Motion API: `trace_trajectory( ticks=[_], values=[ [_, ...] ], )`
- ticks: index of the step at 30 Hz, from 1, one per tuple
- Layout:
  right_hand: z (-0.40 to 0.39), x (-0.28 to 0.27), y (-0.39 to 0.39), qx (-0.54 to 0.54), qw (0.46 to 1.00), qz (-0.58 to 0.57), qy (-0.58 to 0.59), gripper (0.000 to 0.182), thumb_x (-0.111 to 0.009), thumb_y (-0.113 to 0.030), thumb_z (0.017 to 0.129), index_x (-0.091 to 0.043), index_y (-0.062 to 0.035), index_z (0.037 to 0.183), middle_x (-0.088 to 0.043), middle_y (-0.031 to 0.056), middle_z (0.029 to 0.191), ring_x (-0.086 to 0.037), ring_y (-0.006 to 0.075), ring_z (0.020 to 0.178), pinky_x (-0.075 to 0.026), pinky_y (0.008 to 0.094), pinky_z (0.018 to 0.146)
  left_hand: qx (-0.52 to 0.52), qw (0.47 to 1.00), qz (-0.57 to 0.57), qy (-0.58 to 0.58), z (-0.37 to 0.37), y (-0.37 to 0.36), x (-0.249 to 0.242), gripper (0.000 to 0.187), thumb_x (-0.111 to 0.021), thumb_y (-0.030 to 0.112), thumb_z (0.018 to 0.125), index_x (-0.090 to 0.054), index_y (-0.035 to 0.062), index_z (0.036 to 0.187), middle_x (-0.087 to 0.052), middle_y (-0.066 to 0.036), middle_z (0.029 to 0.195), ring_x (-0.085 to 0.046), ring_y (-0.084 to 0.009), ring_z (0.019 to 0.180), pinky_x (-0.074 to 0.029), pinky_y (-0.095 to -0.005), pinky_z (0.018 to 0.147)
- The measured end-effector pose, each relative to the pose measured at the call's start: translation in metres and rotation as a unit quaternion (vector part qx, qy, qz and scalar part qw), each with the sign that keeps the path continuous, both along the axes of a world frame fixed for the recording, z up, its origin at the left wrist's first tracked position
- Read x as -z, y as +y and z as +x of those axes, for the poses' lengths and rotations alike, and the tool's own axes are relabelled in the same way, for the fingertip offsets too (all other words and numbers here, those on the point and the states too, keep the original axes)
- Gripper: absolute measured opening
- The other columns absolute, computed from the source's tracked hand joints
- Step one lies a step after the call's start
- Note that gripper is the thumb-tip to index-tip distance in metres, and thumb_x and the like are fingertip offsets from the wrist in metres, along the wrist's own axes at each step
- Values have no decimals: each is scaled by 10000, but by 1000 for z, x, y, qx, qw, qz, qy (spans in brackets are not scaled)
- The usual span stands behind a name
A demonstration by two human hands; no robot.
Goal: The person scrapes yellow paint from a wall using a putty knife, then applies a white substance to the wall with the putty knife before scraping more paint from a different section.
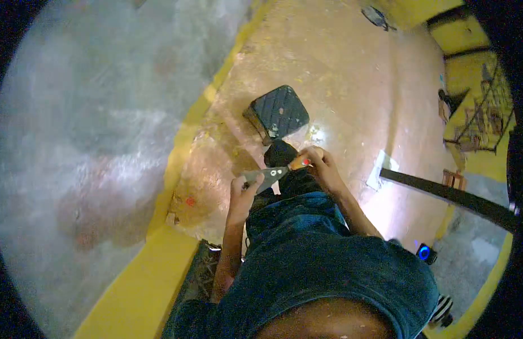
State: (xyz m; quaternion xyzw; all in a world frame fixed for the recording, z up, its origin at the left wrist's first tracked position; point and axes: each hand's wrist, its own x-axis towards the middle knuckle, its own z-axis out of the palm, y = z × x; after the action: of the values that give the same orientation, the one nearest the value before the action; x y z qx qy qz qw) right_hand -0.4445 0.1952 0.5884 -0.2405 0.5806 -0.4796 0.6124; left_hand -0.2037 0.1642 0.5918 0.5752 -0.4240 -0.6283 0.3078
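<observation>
A putty knife (267, 177) with a flat grey blade is held out over my lap. The blade widens towards the left and shows two pale round spots near its narrow end. My left hand (244, 194) pinches the wide end of the blade between thumb and fingers. My right hand (323, 168) grips the orange-brown handle (298, 163), which bears a bright red spot. Just beyond the knife, a dark leg and foot (282, 151) reach forward to a square black stool (280, 113) with a ridged, paint-spotted top.
Worn tan floor (340, 73) lies ahead, edged on the left by a yellow strip (188, 135) and a grey surface (103, 113). A dark beam (448, 195) crosses at right. Beyond it stand a metal rack (482, 118) and a blue-lit round device (424, 253).
</observation>
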Motion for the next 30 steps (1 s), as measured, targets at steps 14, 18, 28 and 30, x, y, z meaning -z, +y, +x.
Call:
trace_trajectory(
  ticks=[14,18,28,30],
  values=[
    [-250,59,-92,196,979,11,55,310,-484,-318,1001,-576,-31,1077,-619,98,1032,-624,204,973,-536,366,855,213,976,-35,-33,-273,-171,12,351,-711,289,858,-672,-27,1005,-669,-49,824,-606,-139,755,-496,-283,701],
    [-330,1,-194,78,995,-63,0,260,-565,-246,964,-592,-11,1073,-615,94,1020,-629,196,946,-561,362,835,164,985,-41,-37,-330,-247,26,315,-667,280,893,-658,-6,1024,-668,-51,884,-601,-125,784,-486,-287,697],
    [-351,32,-349,150,988,-45,2,153,-651,-140,905,-646,-25,1006,-636,68,944,-635,165,901,-543,284,795,-7,965,80,248,-490,-379,50,481,-413,415,1011,-516,4,1239,-631,-116,1081,-615,-187,954,-496,-302,841],
    [-371,58,-395,103,992,-72,9,170,-642,-147,914,-657,-25,1031,-639,66,942,-636,165,900,-535,286,809,-46,969,72,233,-505,-426,83,425,-435,408,1007,-548,21,1141,-631,-99,1024,-612,-177,934,-497,-286,813]
  ],
)
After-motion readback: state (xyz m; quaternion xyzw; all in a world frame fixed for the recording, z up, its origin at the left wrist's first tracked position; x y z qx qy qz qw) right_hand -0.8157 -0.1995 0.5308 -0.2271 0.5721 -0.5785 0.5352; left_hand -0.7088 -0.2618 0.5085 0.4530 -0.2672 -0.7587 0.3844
